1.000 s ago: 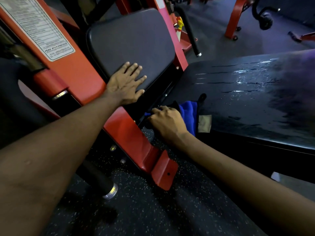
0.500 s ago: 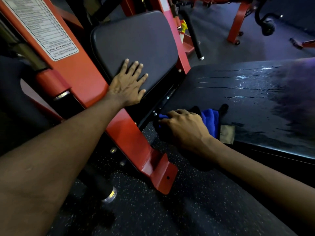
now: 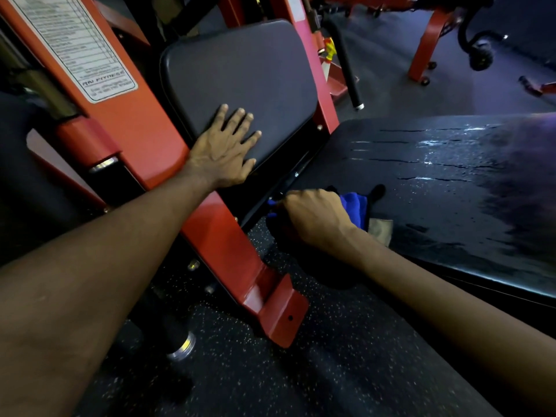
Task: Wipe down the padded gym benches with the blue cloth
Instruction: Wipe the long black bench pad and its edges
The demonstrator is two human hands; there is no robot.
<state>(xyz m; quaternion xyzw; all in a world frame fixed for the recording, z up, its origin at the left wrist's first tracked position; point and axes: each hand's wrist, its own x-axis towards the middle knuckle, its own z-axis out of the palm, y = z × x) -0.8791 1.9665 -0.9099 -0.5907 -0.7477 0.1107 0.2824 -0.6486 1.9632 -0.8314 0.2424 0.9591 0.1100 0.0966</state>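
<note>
Cloth [image 3: 355, 205] clamped in right grip [image 3: 313, 219] at bench [image 3: 436, 212] corner nearest pad [image 3: 240, 76]; left grip [image 3: 222, 155] flat, fingers straight, on pad.

Dim, low-light shot overall; blacks crushed, some grain. Light comes from approx 1–2 o'clock: the wet bench pad [image 3: 421, 206] at 3 carries white glare streaks plus a purple cast twd its far edge. Back pad [image 3: 240, 79] at 12 is matte, evenly lit. Red frame [image 3: 141, 139] at 10 has a soft sheen; its label [image 3: 78, 46] at 11 is smeared, text mostly unreadable. Left hand [image 3: 222, 155] near centre is sharpest, best lit. Shadow pools under the right hand [image 3: 316, 218], so the blue cloth [image 3: 355, 204] is half lost in black. Floor [image 3: 316, 371] at 6 very dark. Wide-angle stretch: left forearm [image 3: 90, 281] at 8 and right forearm [image 3: 451, 311] at 4 look oversized, soft; bkgd at 1 blurry.
</note>
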